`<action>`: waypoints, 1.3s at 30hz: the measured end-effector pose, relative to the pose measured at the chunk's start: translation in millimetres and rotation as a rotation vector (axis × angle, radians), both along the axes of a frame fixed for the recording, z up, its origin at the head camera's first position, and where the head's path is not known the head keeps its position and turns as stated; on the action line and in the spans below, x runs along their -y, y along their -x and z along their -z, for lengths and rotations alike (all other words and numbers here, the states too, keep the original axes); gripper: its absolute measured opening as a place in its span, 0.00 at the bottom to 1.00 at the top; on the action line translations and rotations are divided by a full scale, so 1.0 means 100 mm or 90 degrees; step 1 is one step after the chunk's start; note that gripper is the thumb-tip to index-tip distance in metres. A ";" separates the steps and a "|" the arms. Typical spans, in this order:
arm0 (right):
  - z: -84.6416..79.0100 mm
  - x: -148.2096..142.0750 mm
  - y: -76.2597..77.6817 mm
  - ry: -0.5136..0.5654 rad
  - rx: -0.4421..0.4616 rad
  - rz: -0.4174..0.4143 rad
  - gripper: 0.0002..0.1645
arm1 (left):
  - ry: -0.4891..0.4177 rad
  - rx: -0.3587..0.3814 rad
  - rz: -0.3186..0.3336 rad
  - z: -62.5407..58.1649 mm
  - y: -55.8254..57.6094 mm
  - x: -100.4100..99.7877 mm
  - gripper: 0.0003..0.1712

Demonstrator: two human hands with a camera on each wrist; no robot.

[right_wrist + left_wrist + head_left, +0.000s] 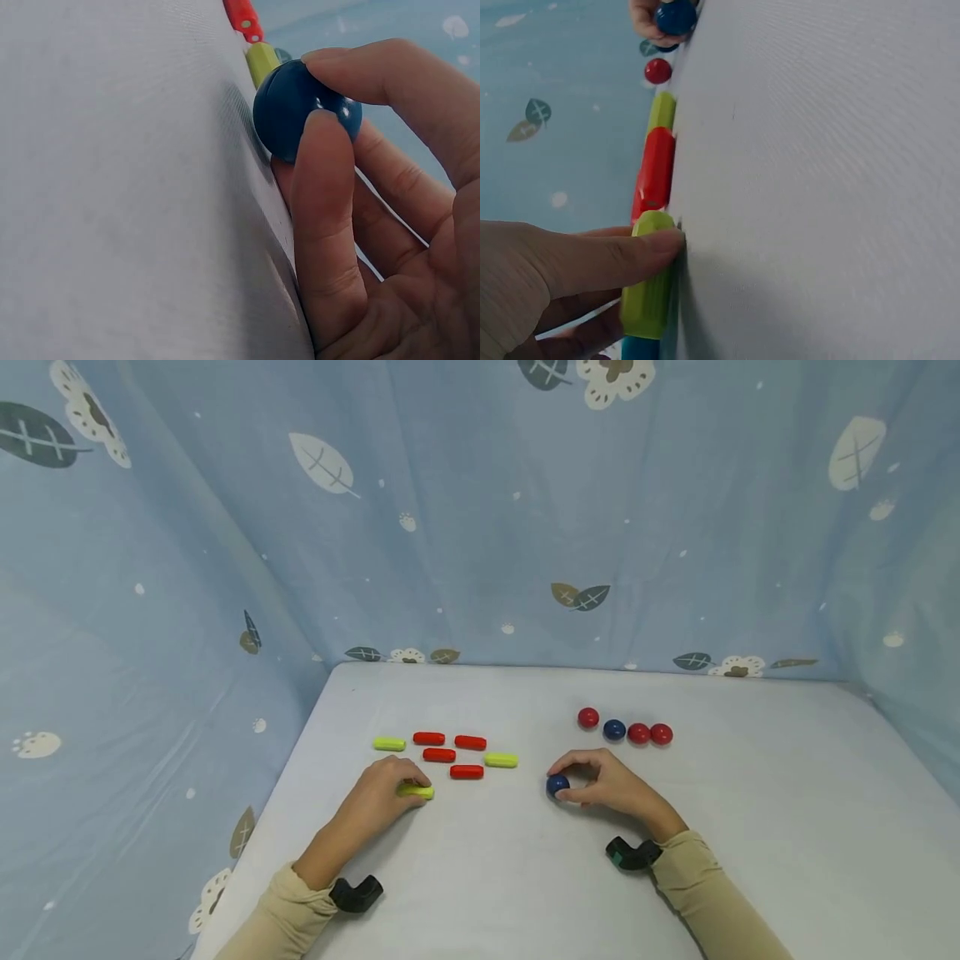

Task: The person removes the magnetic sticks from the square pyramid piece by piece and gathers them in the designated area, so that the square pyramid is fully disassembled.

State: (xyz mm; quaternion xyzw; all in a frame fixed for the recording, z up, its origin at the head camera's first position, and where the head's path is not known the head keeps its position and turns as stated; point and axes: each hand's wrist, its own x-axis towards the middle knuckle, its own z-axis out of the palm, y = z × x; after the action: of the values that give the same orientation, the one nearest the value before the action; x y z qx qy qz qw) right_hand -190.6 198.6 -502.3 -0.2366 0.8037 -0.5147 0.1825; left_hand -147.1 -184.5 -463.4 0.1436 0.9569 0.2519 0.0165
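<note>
My left hand (381,795) pinches a short yellow-green faceted stick (417,792) between thumb and fingers, low over the white table. In the left wrist view, the thumb lies across the upper part of this yellow-green stick (646,304). To the right, my right hand (611,787) grips a glossy dark blue ball (557,785) close to the tabletop. Thumb and forefinger press on the blue ball (289,105) in the right wrist view. Just beyond my left hand lie several red sticks (467,772) and two more yellow-green sticks, one of them the right-hand yellow-green stick (501,761).
Behind my right hand, a second blue ball (614,730) sits among three red balls (588,717) in an uneven row. The white table (495,877) ends at a blue patterned curtain (480,527) at the back and left. Both wrists carry black mounts (356,894).
</note>
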 end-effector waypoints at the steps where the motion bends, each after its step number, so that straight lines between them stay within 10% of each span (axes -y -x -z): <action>1: 0.00 0.00 0.00 0.004 0.000 -0.002 0.18 | 0.000 0.002 -0.002 0.00 0.00 0.01 0.11; 10: -0.08 -0.08 0.01 -0.028 -0.090 0.082 0.21 | -0.029 -0.060 0.026 -0.03 -0.11 -0.12 0.17; 15: -0.20 -0.23 0.04 -0.128 -0.242 0.220 0.21 | -0.116 -0.014 0.173 -0.03 -0.26 -0.44 0.11; 23: -0.22 -0.28 0.08 -0.161 -0.298 0.237 0.20 | -0.212 0.137 0.385 0.13 -0.45 -1.00 0.05; 39: -0.17 -0.32 0.08 -0.211 -0.313 0.222 0.25 | -0.198 0.157 0.402 0.24 -0.52 -1.16 0.04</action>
State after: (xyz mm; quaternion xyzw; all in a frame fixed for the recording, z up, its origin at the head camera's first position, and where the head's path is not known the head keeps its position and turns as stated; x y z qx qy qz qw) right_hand -198.8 230.8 -485.0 -0.1799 0.9245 -0.3284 -0.0712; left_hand -95.3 -68.9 -487.5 0.4011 0.8067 0.3920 0.1863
